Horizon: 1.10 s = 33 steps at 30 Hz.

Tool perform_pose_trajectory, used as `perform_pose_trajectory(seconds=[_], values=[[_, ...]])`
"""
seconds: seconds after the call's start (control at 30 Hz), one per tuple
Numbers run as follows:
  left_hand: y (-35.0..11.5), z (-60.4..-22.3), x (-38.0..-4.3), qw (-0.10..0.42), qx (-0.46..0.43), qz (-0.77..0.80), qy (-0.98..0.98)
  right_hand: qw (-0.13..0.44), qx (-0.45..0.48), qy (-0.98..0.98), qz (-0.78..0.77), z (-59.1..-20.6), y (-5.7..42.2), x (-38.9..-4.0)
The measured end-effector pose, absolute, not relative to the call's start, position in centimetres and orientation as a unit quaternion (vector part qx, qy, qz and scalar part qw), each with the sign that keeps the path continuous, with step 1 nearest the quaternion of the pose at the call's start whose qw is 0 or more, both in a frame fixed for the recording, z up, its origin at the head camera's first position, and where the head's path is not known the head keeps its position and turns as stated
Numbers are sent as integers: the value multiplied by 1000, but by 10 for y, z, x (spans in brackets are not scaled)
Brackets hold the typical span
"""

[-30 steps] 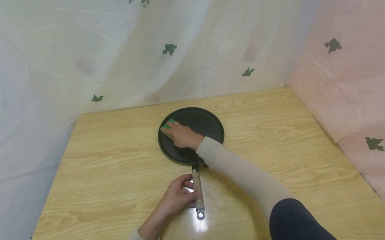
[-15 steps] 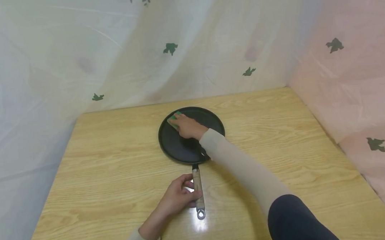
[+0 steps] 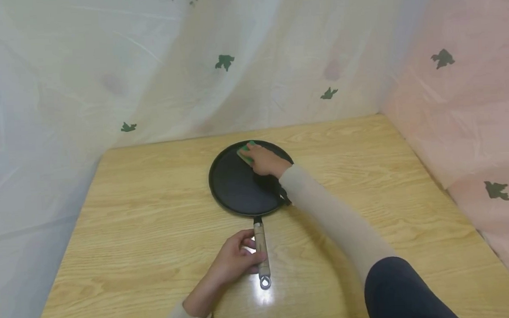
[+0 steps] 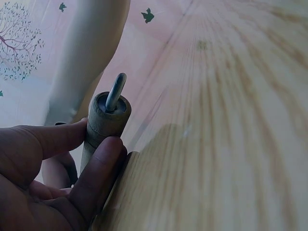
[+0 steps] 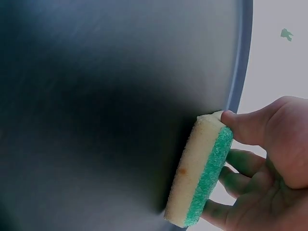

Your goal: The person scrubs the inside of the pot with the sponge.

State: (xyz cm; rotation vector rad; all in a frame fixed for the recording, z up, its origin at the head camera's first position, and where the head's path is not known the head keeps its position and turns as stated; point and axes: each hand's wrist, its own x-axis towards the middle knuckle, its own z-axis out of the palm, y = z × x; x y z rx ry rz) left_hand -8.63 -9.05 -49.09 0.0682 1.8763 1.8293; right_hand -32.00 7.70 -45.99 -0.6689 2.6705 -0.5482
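Observation:
A flat black frying pan (image 3: 239,190) lies on the table, its wood-look handle (image 3: 261,244) pointing toward me. My left hand (image 3: 234,258) holds that handle between thumb and fingers. In the left wrist view the handle (image 4: 107,118) ends in a metal hanging loop. A sponge (image 3: 245,154) sits at the pan's far inner edge, gripped by my right hand (image 3: 265,159). Close up in the right wrist view, the sponge (image 5: 197,171) shows a cream layer against the pan surface (image 5: 96,120) and a green scouring layer toward the fingers. A small brownish spot marks the cream side.
The light wood-grain table (image 3: 146,216) extends around the pan on all sides. Behind it hangs a pale cloth (image 3: 161,77) with green bird prints, and a pinkish one (image 3: 462,121) borders the right side. My right forearm (image 3: 334,222) crosses over the table.
My right hand has slid the sponge from the pan's left side along its far edge, up and to the right. The left hand and the pan stay in place.

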Motion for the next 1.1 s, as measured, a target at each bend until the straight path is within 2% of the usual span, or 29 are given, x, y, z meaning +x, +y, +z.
perform_pose_trajectory(seconds=[0.53,1.1], values=[[-93,-491,-85,261,31,674,690,144,-235,945,-178,-460,122,-294],[-92,-491,-85,264,33,671,692,108,-245,947,-179,-460,124,-248]])
